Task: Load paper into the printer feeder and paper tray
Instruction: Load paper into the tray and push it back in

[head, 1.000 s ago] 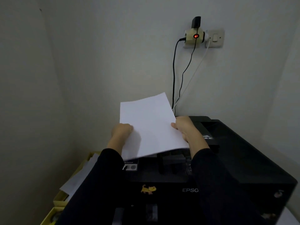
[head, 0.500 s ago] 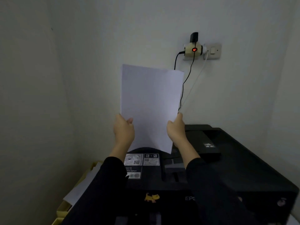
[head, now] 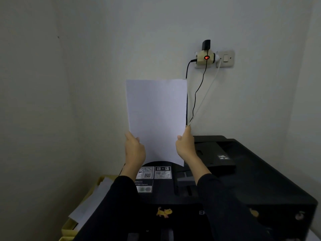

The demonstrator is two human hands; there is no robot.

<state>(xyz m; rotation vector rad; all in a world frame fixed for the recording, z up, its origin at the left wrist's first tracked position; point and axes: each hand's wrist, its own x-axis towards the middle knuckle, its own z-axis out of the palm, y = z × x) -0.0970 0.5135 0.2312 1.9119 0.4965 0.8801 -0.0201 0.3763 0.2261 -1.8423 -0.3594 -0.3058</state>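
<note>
Between the left hand (head: pixel 135 149) and right hand (head: pixel 185 145), the paper (head: pixel 156 119) stands upright. Both hands pinch its lower side edges. Below them sits the printer (head: pixel 243 180).

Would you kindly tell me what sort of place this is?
Probably a home or small-office corner: a black printer, a cream plug adapter on the wall, spare white paper beside it.

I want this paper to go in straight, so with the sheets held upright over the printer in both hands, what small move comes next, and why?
Probably lower the paper straight down into the rear feeder of the printer. The left hand and right hand hold its lower side edges, it stands upright and square, and its bottom edge hangs just above the printer's back.
</note>
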